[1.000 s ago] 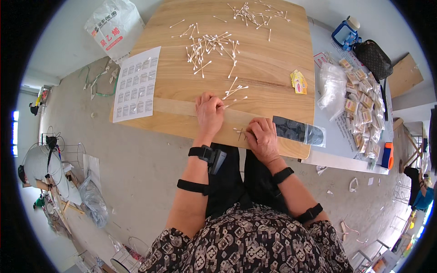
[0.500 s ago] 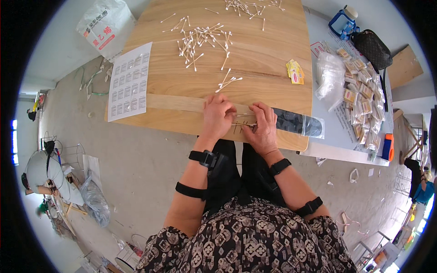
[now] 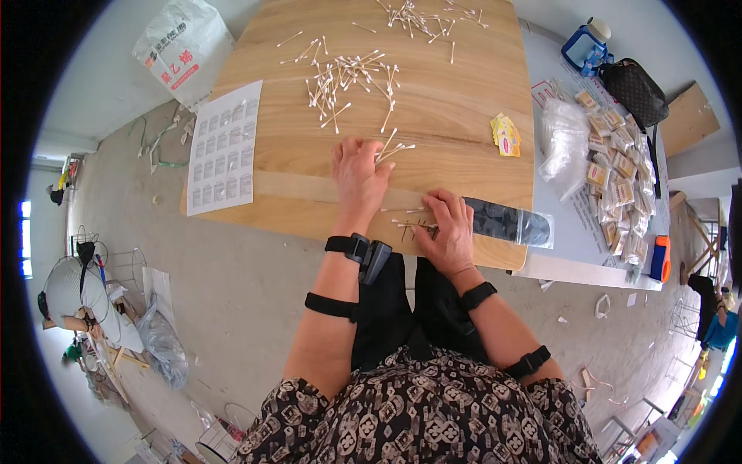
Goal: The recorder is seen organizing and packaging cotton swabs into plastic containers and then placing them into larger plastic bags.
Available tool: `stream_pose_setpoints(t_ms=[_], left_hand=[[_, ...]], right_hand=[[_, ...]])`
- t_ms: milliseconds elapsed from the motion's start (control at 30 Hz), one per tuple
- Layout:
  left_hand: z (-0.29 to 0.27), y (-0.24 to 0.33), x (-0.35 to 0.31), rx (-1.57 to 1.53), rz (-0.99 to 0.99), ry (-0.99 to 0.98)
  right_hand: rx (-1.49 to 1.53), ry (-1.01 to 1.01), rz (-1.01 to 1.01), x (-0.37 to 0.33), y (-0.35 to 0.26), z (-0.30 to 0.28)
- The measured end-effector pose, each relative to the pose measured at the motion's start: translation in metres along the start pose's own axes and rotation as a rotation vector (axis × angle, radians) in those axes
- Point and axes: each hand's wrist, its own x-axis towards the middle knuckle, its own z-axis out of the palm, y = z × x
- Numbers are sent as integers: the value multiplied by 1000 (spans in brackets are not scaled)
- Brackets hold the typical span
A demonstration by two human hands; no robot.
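My left hand point(image 3: 359, 176) lies flat on the wooden table point(image 3: 294, 166), fingers spread, its fingertips touching a few cotton swabs point(image 3: 393, 147) near the table's middle. My right hand point(image 3: 448, 230) rests near the front edge, fingers curled over the end of a clear plastic sleeve with a dark insert point(image 3: 506, 223). A few cotton swabs point(image 3: 406, 219) lie just left of its fingers. A larger scatter of swabs point(image 3: 344, 76) sits farther back, and another scatter of swabs point(image 3: 421, 15) lies at the far edge.
A white sheet of small labels point(image 3: 224, 147) overhangs the table's left edge. Small yellow packets point(image 3: 505, 134) lie at right. A side table holds a clear bag point(image 3: 564, 139), many small packets point(image 3: 614, 185), an orange tool point(image 3: 659, 257), a black bag point(image 3: 634, 89).
My left hand has slid farther onto the table toward the swabs. My right hand has shifted left along the front edge onto the sleeve's end.
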Motion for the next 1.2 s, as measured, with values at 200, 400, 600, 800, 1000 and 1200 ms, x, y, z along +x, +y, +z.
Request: stream_pose_setpoints(t_ms=[200, 400, 600, 800, 1000, 1200], left_hand=[[8, -4, 8, 42, 1, -97], [13, -6, 5, 4, 26, -97], [14, -3, 7, 1, -18, 30], [11, -1, -5, 21, 5, -157], [3, 5, 1, -61, 233, -442], [36, -18, 69, -145, -91, -99]], right_hand=[[0, -4, -11, 1, 0, 0], [-4, -9, -7, 2, 1, 0], [2, 5, -25, 1, 0, 0], [26, 8, 1, 0, 2, 1], [-5, 35, 18, 1, 0, -2], [6, 17, 12, 1, -5, 0]])
